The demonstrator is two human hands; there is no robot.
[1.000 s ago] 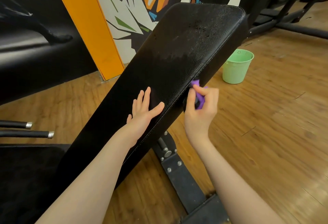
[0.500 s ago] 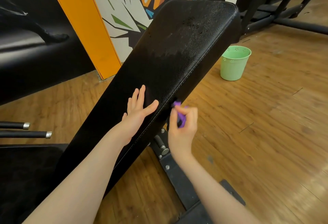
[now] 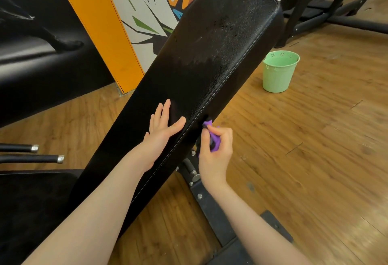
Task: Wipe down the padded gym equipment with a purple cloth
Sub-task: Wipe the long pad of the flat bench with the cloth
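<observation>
The left hand lies flat, fingers straight, on the black padded backrest of the incline bench, near its right stitched seam. Just beside it, the right hand has its grip clenched round a bunched purple cloth, pressing it against the backrest's right side edge. A green bucket stands on the wooden floor, right of the backrest.

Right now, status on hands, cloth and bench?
Left hand flat on bench pad. Right hand grips purple cloth against pad's side edge. Nothing blocking.
</observation>
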